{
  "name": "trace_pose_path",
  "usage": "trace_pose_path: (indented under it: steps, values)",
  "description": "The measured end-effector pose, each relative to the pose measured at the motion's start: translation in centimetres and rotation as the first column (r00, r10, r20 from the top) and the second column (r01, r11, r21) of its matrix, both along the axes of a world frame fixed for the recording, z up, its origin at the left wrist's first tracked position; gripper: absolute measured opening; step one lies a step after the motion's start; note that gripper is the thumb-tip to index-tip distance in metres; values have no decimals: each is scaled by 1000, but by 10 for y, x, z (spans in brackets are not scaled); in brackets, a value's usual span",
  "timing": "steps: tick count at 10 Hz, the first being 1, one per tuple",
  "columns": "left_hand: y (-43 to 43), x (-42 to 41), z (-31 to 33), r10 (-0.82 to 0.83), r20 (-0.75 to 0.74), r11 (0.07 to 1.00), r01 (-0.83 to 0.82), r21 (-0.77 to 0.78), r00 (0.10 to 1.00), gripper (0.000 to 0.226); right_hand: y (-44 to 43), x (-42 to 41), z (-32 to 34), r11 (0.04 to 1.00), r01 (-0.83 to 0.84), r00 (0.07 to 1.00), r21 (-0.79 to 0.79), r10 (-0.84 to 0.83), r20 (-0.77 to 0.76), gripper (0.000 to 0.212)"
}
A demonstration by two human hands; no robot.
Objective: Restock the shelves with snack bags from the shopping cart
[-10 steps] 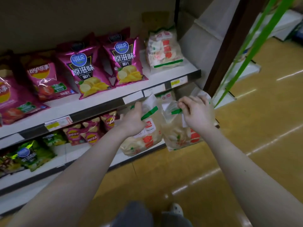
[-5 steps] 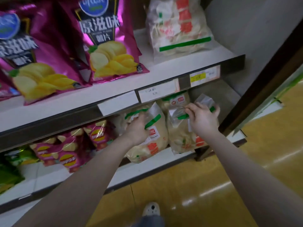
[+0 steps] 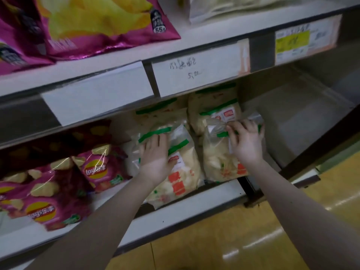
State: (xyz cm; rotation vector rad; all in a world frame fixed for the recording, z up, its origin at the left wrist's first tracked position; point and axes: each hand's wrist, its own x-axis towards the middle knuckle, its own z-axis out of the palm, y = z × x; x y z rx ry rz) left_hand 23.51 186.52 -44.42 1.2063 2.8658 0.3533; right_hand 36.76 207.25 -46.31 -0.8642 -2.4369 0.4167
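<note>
Two clear snack bags with green strips and red labels lie on the lower shelf (image 3: 175, 217). My left hand (image 3: 153, 158) lies on the upper part of the left snack bag (image 3: 181, 184), its fingers curled at the bag's top. My right hand (image 3: 246, 141) grips the top edge of the right snack bag (image 3: 220, 162) at its green strip. Both bags lean against similar clear bags (image 3: 214, 110) stacked behind them. The shopping cart is out of view.
Pink Lay's chip bags (image 3: 95, 168) fill the lower shelf to the left. The upper shelf edge with price labels (image 3: 194, 69) hangs just above my hands, with purple chip bags (image 3: 97, 26) on it. Bare shelf space (image 3: 292, 123) lies right of the bags. Yellow floor (image 3: 233, 240) is below.
Both hands have carried the two bags from in front of the shelf into the lower shelf and set them down against the bags behind. The view has moved closer and lower.
</note>
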Motion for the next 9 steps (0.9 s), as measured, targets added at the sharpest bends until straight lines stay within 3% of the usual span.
trace_pose_path:
  steps: [1, 2, 3, 4, 5, 7, 8, 9]
  values:
    - [-3, 6, -10, -30, -236, 998, 43, 48, 971, 87, 1, 1, 2, 998, -30, 999, -55, 29, -22, 51]
    - [-9, 12, -11, -34, -389, 991, 83, 109, 921, 92, 2, 13, 9, 996, -60, 994, -72, 53, -94, 56]
    - [-16, 23, -14, -110, -507, 967, 209, 143, 855, 76, -8, 41, -1, 994, 81, 984, -79, -92, -151, 56]
    - [-23, 39, -32, -223, -534, 951, 303, 65, 816, 71, -33, 63, -31, 989, 124, 988, -80, -130, -81, 50]
    - [-23, 42, -49, -246, -501, 961, 276, -15, 830, 73, -39, 59, -59, 985, 59, 995, -162, -46, 84, 60]
    - [-15, 45, -44, -197, -430, 978, 205, -28, 881, 64, -35, 49, -53, 977, 60, 981, -204, -20, 192, 63]
    - [-23, 55, -22, -195, -380, 975, 221, 25, 904, 66, -44, 61, -23, 971, 59, 987, -232, -22, 158, 65]
    - [-28, 70, 8, -144, -291, 970, 193, 146, 946, 60, -56, 68, 16, 958, -24, 1000, -287, 23, -5, 57]
